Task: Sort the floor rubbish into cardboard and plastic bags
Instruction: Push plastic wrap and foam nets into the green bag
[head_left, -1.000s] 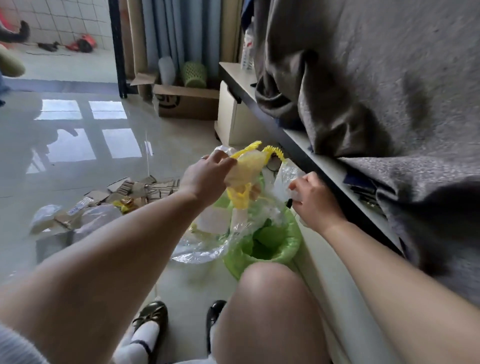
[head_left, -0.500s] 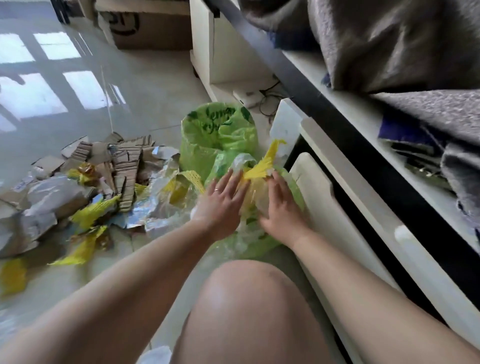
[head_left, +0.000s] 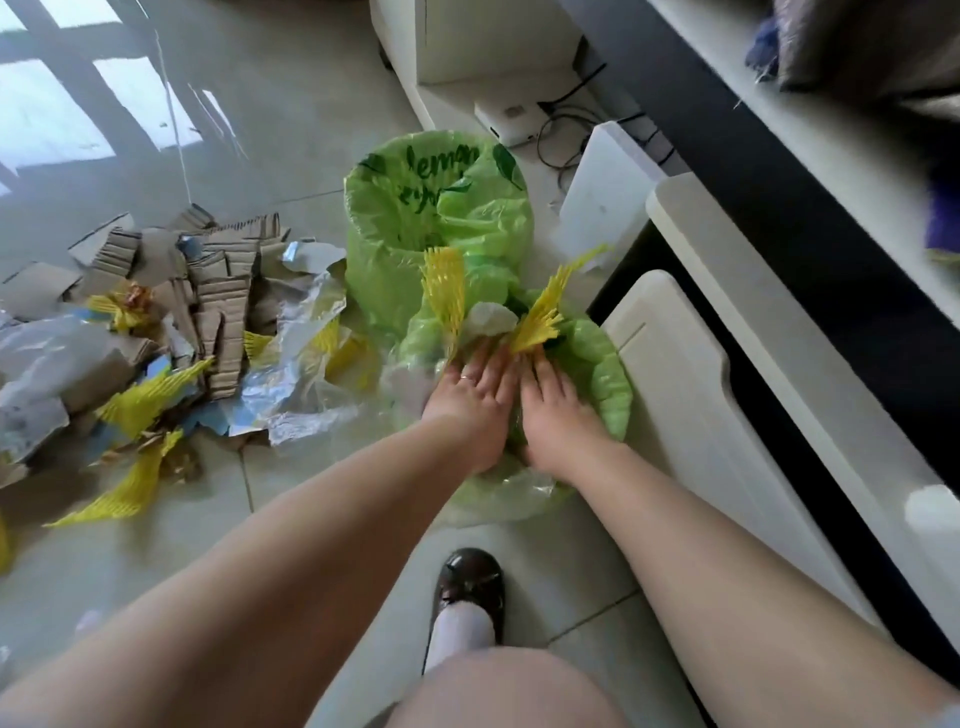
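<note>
Both hands sit flat, side by side, on the stuffed plastic bag nearest us. Left hand (head_left: 470, 397) has its fingers straight and spread, a ring showing; right hand (head_left: 558, 405) lies the same way, fingers extended. Neither is curled round anything: we are pressing, not holding.

The near green bag (head_left: 605, 374) lies on the floor against the white cabinet (head_left: 670, 364), packed with clear film and yellow foam netting (head_left: 537, 312) that springs up past our fingertips. Just beyond it stands a second green bag (head_left: 395, 218) with printed lettering, mouth open, contents hidden from us.

The unsorted pile (head_left: 171, 322) spreads over the floor (head_left: 260, 104) to our left: corrugated cardboard strips, crumpled clear film, more yellow netting.

Handling, as we judge it:
- Everything here looks light. The netting is springy and will likely rebound once pressure lifts, so the load needs a firm, even push.
- The film looks thin and slippery, and may slide out sideways; a bunched pinch should serve better than a flat lift.
- The bag walls are soft, with no stiffness of their own; we would take hold at the gathered rim, not the sides.
- The cardboard strips are stiff but torn, best taken as a stack, gripped across the flat faces.

Much of the pile remains; the task seems well short of done.
</note>
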